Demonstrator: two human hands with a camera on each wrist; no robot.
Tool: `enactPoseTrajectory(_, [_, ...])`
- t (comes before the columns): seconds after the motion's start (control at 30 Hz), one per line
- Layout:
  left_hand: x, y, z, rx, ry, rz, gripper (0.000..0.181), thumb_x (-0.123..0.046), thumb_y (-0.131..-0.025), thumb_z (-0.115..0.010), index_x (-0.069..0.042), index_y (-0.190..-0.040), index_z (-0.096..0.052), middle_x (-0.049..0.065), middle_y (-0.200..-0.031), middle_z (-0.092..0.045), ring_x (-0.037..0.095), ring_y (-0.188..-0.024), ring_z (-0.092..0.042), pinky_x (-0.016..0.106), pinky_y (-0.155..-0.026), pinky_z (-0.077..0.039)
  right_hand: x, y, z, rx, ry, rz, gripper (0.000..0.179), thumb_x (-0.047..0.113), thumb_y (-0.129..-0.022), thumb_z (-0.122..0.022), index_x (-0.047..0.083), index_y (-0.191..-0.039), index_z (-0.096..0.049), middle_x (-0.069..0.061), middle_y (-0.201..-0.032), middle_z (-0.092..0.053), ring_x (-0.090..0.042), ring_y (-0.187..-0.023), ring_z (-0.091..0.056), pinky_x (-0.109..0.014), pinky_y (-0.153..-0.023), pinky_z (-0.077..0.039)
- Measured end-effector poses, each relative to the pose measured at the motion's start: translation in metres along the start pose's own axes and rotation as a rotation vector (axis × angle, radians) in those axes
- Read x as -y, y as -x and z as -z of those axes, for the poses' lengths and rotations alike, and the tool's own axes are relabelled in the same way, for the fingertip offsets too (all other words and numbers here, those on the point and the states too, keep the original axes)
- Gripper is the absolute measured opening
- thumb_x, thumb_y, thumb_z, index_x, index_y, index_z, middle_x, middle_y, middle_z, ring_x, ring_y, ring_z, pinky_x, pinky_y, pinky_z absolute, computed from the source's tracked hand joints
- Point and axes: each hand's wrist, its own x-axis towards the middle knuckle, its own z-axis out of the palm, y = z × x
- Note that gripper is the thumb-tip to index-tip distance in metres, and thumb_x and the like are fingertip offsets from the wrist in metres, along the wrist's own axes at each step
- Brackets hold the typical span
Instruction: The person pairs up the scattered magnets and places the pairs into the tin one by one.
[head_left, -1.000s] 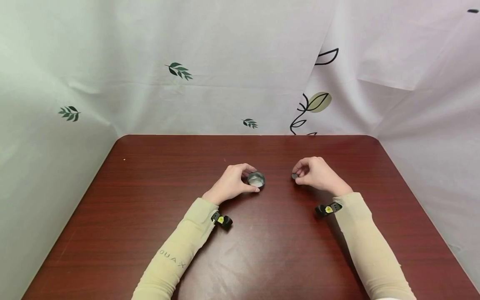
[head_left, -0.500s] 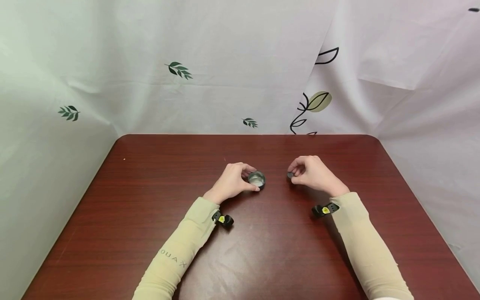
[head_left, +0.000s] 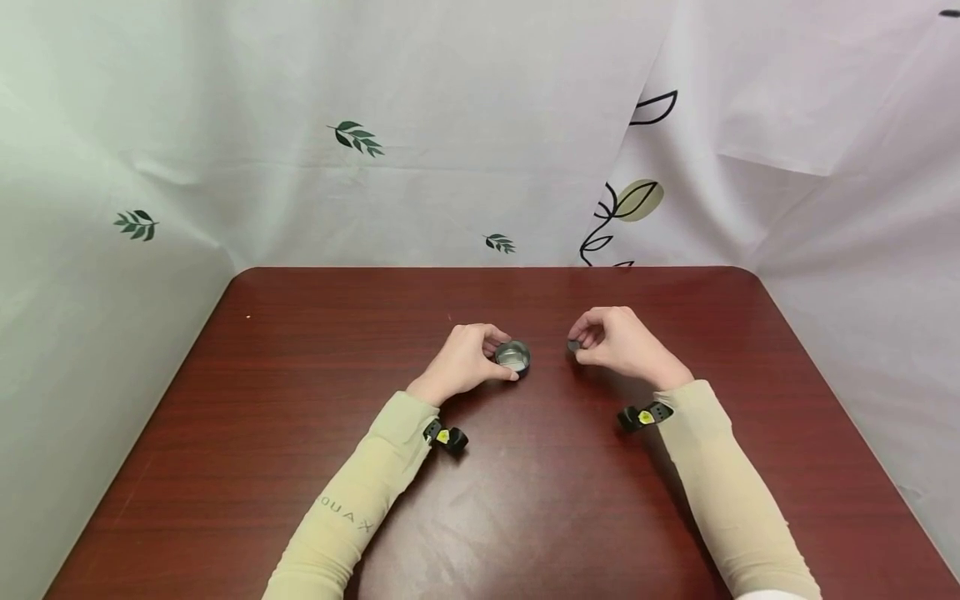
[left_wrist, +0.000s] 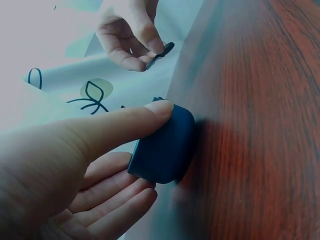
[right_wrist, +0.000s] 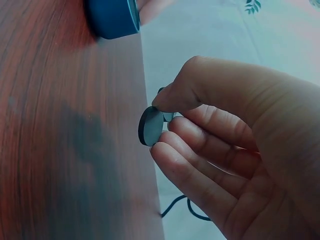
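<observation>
My left hand (head_left: 467, 360) holds a small round dark tin (left_wrist: 165, 145) from its left side, thumb on the near wall and fingers on the far one. Its open top faces up in the head view, showing a shiny metal inside. To the right of the tin, my right hand (head_left: 618, 343) pinches a small dark disc (right_wrist: 151, 126) between thumb and fingertips, apart from the tin. A second dark piece (right_wrist: 168, 116) shows behind that disc in the right wrist view, partly hidden by the thumb. The disc (left_wrist: 161, 56) also appears in the left wrist view, raised off the table.
Both hands work over a reddish-brown wooden table (head_left: 337, 333). A whitish curtain (head_left: 450, 100) with leaf prints surrounds its back and sides. Black wrist straps (head_left: 445, 437) are worn over the pale sleeves (head_left: 367, 492). A tiny pale speck (head_left: 248, 317) lies at the far left.
My right hand has moved left and slightly away from me with the disc, closer to the tin. The left hand and the tin stay about where they were.
</observation>
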Motion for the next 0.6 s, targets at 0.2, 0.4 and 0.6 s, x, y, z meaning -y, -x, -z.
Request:
enactPoseTrajectory(0.2, [-0.002, -0.001, 0.000, 0.007, -0.015, 0.011, 0.051, -0.021, -0.072, -0.095, -0.005, -0.114, -0.072, 0.004, -0.101, -0.072, 0.014, -0.090, -0.070, 0.025, -0.081, -0.055, 0.003, -0.003, -0.001, -0.004, -0.016, 0.007, 0.020, -0.001, -0.074, -0.081, 0.006, -0.092, -0.076, -0.002, -0.082, -0.069, -0.016, -0.074, -0.064, -0.027, -0.068, -0.055])
enactPoseTrajectory(0.4, [-0.003, -0.002, 0.001, 0.016, -0.051, 0.011, 0.051, -0.023, -0.072, -0.095, -0.006, -0.115, -0.072, 0.003, -0.101, -0.071, 0.013, -0.090, -0.068, 0.026, -0.082, -0.055, 0.008, -0.004, -0.002, 0.001, -0.047, 0.002, 0.021, -0.001, -0.075, -0.082, 0.006, -0.094, -0.075, -0.005, -0.085, -0.069, -0.017, -0.075, -0.064, -0.028, -0.069, -0.056])
enactPoseTrajectory(0.6, [-0.003, -0.002, 0.002, 0.029, -0.075, 0.016, 0.052, -0.024, -0.073, -0.095, -0.007, -0.115, -0.072, 0.002, -0.103, -0.070, 0.013, -0.092, -0.066, 0.026, -0.084, -0.054, 0.010, -0.006, -0.006, -0.007, -0.083, 0.018, 0.022, -0.002, -0.075, -0.083, 0.005, -0.095, -0.075, -0.006, -0.087, -0.070, -0.017, -0.076, -0.065, -0.028, -0.069, -0.057])
